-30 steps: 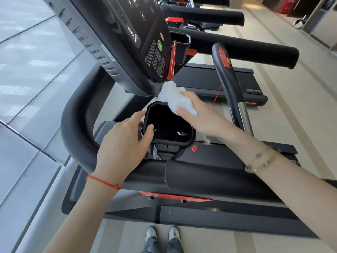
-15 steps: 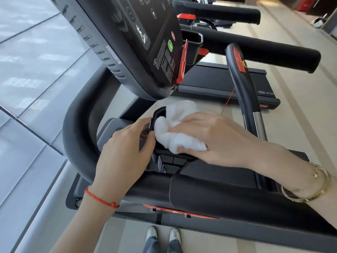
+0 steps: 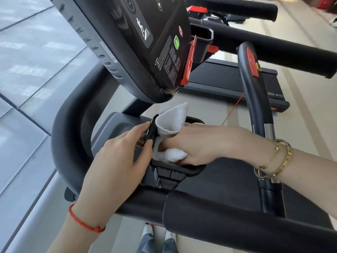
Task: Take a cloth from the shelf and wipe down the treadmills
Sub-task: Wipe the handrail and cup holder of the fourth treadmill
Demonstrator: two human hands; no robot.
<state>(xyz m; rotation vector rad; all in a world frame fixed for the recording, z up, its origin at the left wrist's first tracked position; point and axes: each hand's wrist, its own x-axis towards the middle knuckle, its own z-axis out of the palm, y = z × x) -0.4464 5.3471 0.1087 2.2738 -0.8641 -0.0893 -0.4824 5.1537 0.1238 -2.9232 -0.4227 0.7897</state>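
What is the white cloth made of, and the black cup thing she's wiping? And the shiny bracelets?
The white cloth looks like soft fleecy fabric: fuzzy and crumpling in folds. The black cup holder seems to be hard plastic with a smooth, slightly glossy rim. The bracelets look like polished gold-coloured metal, since they gleam; real gold cannot be told.

White letters "STA", cut off by the handle, show on the far black treadmill deck (image 3: 237, 84) end cap. The tilted black console panel (image 3: 145, 42) carries a white runner pictogram and small white print, too fine to read.
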